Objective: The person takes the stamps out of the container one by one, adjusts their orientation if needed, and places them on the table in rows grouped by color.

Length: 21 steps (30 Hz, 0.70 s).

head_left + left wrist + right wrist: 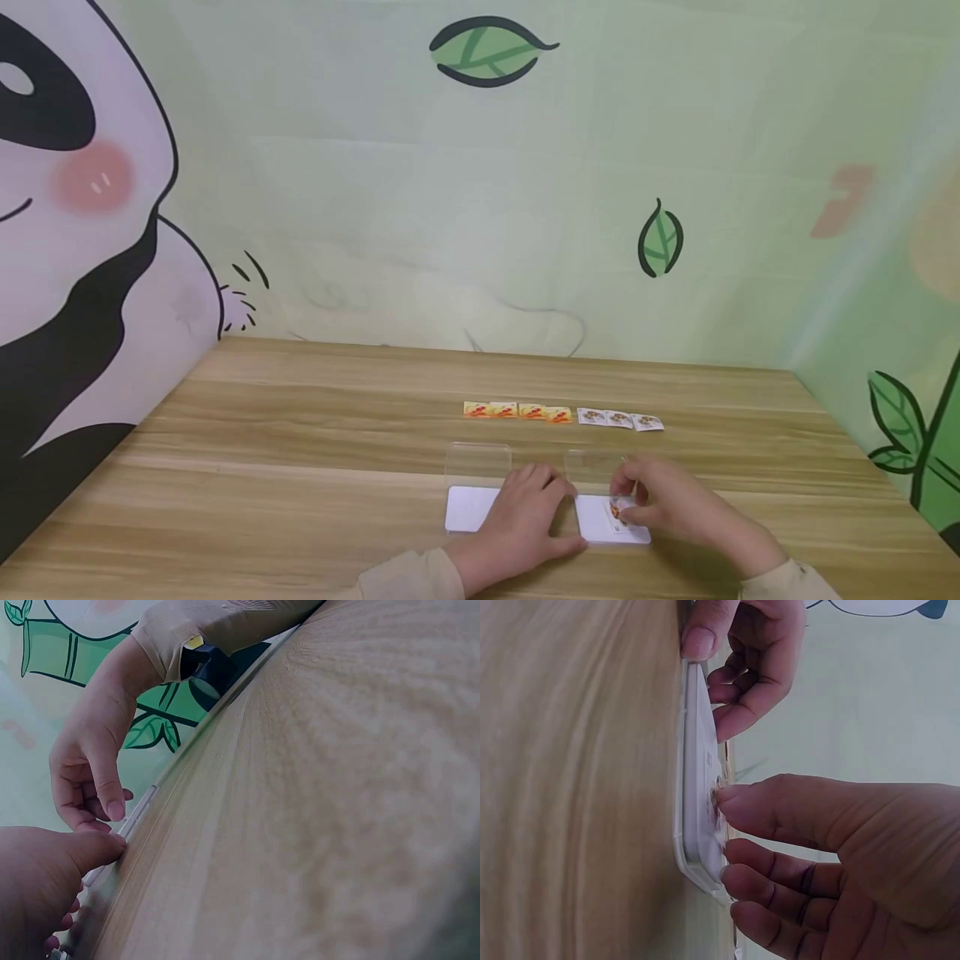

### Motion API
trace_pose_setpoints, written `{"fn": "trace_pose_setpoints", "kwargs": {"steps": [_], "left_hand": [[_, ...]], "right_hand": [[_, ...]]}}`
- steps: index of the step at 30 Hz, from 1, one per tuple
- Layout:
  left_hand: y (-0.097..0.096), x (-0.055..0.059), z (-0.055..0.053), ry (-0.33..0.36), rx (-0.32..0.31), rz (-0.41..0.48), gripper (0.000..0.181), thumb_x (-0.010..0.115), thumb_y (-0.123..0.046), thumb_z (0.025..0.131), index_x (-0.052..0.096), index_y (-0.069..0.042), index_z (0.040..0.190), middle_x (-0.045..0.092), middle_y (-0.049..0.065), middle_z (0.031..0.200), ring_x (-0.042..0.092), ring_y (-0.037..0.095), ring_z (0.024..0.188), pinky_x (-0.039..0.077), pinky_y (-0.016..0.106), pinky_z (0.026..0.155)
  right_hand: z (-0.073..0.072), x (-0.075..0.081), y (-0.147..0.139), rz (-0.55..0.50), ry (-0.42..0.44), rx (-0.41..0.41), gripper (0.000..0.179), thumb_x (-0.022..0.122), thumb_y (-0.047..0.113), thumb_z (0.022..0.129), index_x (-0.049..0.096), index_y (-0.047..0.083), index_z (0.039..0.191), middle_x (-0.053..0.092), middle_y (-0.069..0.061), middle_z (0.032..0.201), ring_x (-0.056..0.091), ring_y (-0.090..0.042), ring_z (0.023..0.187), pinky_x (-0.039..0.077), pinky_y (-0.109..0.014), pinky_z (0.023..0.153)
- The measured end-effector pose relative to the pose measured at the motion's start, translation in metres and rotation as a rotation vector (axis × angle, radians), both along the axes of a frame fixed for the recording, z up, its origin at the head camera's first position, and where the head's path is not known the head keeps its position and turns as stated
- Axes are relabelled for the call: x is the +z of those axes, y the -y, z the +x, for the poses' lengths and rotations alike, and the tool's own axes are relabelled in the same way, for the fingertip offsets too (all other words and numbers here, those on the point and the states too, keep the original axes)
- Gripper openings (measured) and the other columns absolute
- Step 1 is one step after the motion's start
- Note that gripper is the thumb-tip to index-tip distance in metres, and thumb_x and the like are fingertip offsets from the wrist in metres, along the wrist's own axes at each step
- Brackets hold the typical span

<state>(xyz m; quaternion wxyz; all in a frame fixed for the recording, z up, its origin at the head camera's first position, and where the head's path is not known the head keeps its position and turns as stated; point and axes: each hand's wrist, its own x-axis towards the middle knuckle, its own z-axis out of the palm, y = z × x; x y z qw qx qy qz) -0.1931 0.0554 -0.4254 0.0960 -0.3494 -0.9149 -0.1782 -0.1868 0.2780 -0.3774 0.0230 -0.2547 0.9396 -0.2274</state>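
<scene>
Two shallow clear plastic cases, each with a white surface inside, lie side by side with clear lids folded back. My left hand spans the left end of the right case, its thumb at the near corner and index finger at the far one. With my right hand I pinch a small picture card against that case's white surface; my thumb covers part of the card. The left case lies partly hidden behind my left hand.
Beyond the cases, a row of several orange-yellow picture cards lies beside three white picture cards. The wooden table meets a painted backdrop at the back and sides.
</scene>
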Motion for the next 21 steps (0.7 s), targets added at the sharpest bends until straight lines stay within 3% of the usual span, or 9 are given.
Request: {"fn": "trace_pose_setpoints", "kwargs": {"steps": [21], "left_hand": [[0.0002,0.0017,0.0005,0.015,0.004,-0.012,0.049,0.073,-0.053,0.077,0.063,-0.02,0.112,0.056,-0.005,0.109,0.05,0.012,0.104,0.041,0.028,0.094]], "right_hand": [[-0.0009,-0.0045,0.001,0.034,-0.006,-0.023,0.018,0.077,0.013,0.074,0.064,0.015,0.085,0.053,0.007,0.08,0.046,-0.001,0.072,0.042,-0.018,0.06]]}}
